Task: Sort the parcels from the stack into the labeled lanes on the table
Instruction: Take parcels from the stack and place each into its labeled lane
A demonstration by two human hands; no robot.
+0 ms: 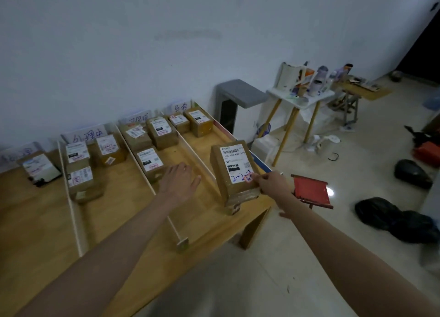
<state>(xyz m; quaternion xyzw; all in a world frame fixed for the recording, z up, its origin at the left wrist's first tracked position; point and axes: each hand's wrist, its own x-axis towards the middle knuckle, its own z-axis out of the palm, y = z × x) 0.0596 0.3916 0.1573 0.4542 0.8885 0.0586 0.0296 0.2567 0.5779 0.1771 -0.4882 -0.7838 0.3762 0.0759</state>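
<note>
Your right hand [270, 184] pinches the box [234, 171] at its 5 o'clock corner — tilted above the table [35, 221]; your left hand [178, 182] hovers, fingers straight and together.

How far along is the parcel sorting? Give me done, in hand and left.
Done: ten parcels already lie in the four lanes on the table, for instance one by the far-right sign. In hand: the right hand holds a labelled parcel at the table's right end; the left hand hovers open over the lanes. Left: placing this parcel; no source stack shows, so the remainder is unclear.
</note>
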